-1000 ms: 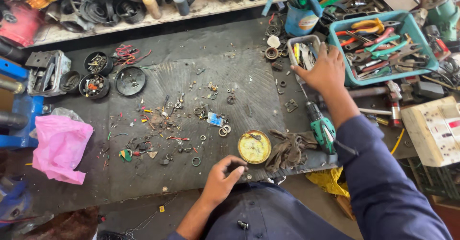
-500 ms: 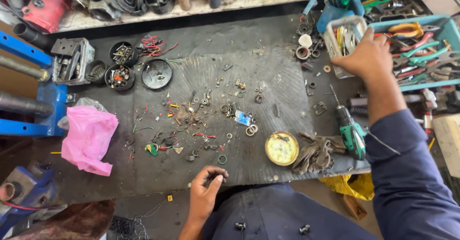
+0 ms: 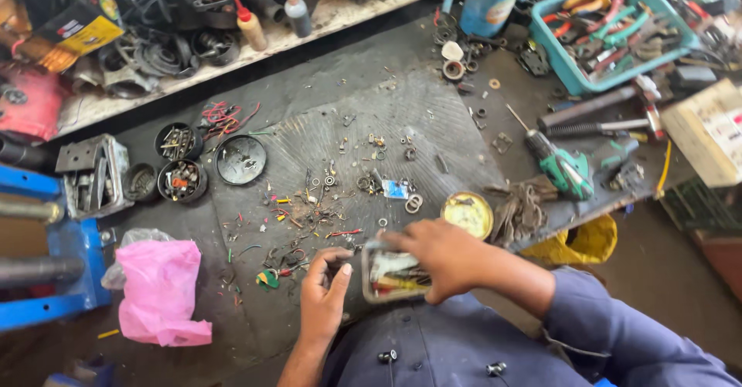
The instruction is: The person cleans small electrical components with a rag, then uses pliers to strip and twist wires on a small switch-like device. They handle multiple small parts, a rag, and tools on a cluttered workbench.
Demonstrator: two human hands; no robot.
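Right hand [image 3: 437, 259] grips a clear parts box [image 3: 393, 273]; left hand [image 3: 323, 294], fingers curled, touches its end.

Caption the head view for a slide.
Right hand holds a small clear container of parts; left hand touches its end, above a cluttered dark workbench.

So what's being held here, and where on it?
The right hand grips a small clear container of parts over its top edge; the left hand touches its left end.
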